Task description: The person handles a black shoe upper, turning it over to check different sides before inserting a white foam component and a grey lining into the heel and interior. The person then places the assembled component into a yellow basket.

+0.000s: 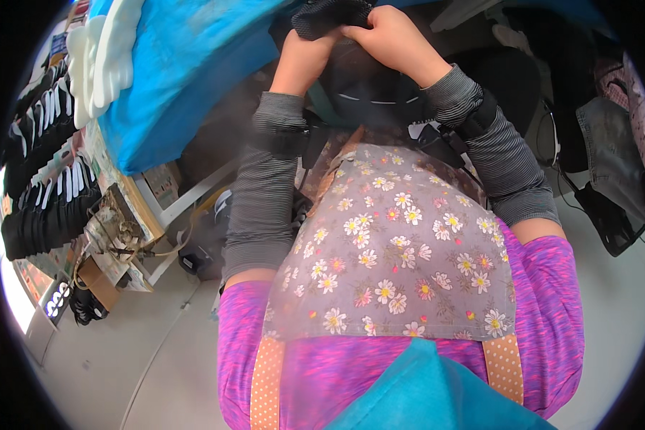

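A black piece of ribbed or meshed fabric point(330, 17) is held up at the top edge of the head view, and part of it runs out of the picture. My left hand point(304, 59) grips its lower left side, fingers closed and mostly hidden behind it. From the other side my right hand point(400, 44) pinches its edge, with the thumb pointing toward my left hand. The two hands nearly meet under the fabric. What exact kind of item it is cannot be made out.
A blue cloth point(186, 72) covers a work surface at upper left, with white wavy-edged shapes point(107, 57) on it. Farther left hang rows of black items with white tags point(50, 215). A cable point(154, 351) lies on the floor. Dark clothing and jeans point(613, 150) are at right.
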Demonstrator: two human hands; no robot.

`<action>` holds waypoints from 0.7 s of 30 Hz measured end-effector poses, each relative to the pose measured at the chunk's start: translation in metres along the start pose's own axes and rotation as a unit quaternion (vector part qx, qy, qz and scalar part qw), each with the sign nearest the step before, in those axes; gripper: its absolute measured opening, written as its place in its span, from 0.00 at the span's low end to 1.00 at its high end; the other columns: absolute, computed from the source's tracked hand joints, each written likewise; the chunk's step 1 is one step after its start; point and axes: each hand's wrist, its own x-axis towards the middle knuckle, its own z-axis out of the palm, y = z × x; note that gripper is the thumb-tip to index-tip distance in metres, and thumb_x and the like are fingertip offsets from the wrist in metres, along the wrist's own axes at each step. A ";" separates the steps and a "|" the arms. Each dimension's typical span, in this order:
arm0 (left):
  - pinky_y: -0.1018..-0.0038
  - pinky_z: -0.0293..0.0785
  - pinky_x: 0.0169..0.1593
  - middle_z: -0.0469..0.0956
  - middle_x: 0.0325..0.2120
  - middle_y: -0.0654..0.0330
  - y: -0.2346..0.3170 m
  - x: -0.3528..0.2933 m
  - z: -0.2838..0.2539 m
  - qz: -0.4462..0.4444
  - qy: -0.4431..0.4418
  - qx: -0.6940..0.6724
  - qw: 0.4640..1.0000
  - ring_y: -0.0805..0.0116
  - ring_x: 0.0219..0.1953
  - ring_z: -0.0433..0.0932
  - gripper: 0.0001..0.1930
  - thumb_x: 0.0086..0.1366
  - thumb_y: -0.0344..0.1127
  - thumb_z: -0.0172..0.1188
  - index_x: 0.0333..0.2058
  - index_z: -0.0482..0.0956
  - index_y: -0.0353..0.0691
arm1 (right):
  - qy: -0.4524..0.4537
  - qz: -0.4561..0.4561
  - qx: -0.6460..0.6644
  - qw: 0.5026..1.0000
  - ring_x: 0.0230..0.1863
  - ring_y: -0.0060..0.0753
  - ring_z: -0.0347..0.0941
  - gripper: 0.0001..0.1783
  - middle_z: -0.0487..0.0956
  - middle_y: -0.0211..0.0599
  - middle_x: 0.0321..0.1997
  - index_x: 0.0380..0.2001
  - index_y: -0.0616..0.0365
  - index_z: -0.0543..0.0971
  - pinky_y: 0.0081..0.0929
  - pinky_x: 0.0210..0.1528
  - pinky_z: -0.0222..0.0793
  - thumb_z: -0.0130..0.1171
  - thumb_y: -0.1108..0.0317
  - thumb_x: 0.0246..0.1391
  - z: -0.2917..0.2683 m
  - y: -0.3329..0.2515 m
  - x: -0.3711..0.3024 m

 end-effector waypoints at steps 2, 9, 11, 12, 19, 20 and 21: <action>0.73 0.74 0.48 0.84 0.41 0.59 0.009 -0.003 0.004 0.022 0.007 0.002 1.000 0.70 0.43 0.79 0.14 0.63 0.34 0.64 0.46 0.81 0.33 | -0.013 0.020 0.047 0.999 0.33 0.59 0.79 0.14 0.79 0.60 0.28 0.30 0.68 0.82 0.44 0.36 0.74 0.63 0.64 0.50 -0.002 0.001 -0.003; 0.69 0.74 0.51 0.82 0.43 0.53 0.046 0.002 0.003 0.074 -0.022 -0.049 0.996 0.61 0.46 0.80 0.14 0.61 0.26 0.58 0.46 0.80 0.32 | 0.017 0.011 0.003 1.000 0.32 0.61 0.78 0.14 0.78 0.61 0.27 0.28 0.67 0.82 0.44 0.34 0.73 0.62 0.63 0.50 0.001 -0.007 0.005; 0.71 0.72 0.52 0.81 0.44 0.57 0.043 0.002 0.004 0.069 -0.035 -0.055 0.995 0.67 0.47 0.78 0.12 0.63 0.24 0.56 0.45 0.80 0.31 | 0.009 0.018 -0.013 1.000 0.32 0.62 0.77 0.15 0.77 0.62 0.26 0.27 0.67 0.82 0.46 0.34 0.73 0.62 0.62 0.50 0.001 -0.006 0.005; 0.71 0.72 0.52 0.81 0.44 0.58 0.037 0.002 0.005 0.047 -0.036 -0.073 0.996 0.67 0.47 0.77 0.13 0.63 0.23 0.55 0.46 0.80 0.31 | 0.009 0.027 -0.037 0.999 0.32 0.62 0.77 0.15 0.77 0.62 0.27 0.27 0.67 0.82 0.47 0.34 0.73 0.62 0.62 0.50 0.000 -0.007 0.004; 0.72 0.74 0.44 0.85 0.36 0.56 0.010 -0.005 0.006 0.026 0.023 -0.018 0.999 0.70 0.39 0.81 0.15 0.63 0.37 0.63 0.43 0.82 0.32 | 0.033 0.002 -0.061 0.998 0.33 0.61 0.78 0.15 0.79 0.61 0.27 0.28 0.70 0.81 0.46 0.36 0.73 0.62 0.65 0.51 0.006 -0.008 -0.002; 0.72 0.74 0.44 0.85 0.36 0.56 0.007 -0.007 0.004 0.032 0.026 -0.016 0.999 0.70 0.39 0.81 0.15 0.63 0.37 0.63 0.43 0.82 0.32 | 0.035 -0.004 -0.061 0.997 0.33 0.61 0.78 0.15 0.79 0.61 0.27 0.28 0.70 0.81 0.46 0.36 0.73 0.62 0.65 0.51 0.007 -0.001 -0.002; 0.72 0.74 0.44 0.85 0.36 0.55 0.009 -0.007 0.005 0.044 0.024 -0.006 0.999 0.69 0.39 0.81 0.15 0.63 0.38 0.63 0.43 0.82 0.33 | 0.004 0.002 -0.045 0.999 0.25 0.40 0.71 0.18 0.76 0.46 0.21 0.26 0.70 0.81 0.35 0.29 0.69 0.63 0.61 0.54 0.005 0.014 -0.001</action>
